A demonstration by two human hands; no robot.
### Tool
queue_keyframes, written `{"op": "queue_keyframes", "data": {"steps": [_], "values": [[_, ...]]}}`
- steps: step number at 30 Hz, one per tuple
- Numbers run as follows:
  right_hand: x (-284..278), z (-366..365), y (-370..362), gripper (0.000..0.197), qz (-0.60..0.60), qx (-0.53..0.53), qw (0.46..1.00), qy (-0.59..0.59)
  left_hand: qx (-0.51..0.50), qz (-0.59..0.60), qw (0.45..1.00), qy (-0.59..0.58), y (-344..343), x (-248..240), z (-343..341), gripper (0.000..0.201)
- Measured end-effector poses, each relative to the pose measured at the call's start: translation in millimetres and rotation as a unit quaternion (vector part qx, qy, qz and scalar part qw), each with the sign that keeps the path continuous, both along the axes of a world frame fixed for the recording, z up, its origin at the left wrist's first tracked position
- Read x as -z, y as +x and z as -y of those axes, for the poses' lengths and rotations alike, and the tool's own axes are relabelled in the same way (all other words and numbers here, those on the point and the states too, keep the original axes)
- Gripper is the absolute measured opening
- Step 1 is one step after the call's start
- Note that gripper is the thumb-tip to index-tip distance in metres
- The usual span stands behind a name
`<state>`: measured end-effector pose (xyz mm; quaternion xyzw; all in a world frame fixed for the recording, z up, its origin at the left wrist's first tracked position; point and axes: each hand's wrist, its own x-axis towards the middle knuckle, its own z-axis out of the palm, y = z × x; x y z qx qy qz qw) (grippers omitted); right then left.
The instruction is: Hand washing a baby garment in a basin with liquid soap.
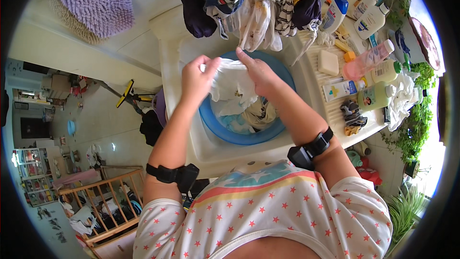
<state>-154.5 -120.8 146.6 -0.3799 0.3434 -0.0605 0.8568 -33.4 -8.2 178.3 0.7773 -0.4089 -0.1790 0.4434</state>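
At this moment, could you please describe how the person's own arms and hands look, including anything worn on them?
The left hand and right hand are bare, without gloves. Each arm wears a black strap with a boxy black device. The short white sleeves carry small coral-red stars. No cables show.

Bright daylight from right, blown-out glare; edges bowed, corners black.

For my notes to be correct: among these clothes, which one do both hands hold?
The white cloth, stretched between left hand and right hand; other clothes lie in the blue basin or heaped beyond it.
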Motion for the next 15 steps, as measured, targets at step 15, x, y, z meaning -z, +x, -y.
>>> {"op": "queue_keyframes", "data": {"steps": [15], "values": [[28.4,-40.5,29.9,0.039,0.032,0.057,0.99,0.126,-0.082,0.177,0.98,0.039,-40.2,19.9,23.5,0.041]]}}
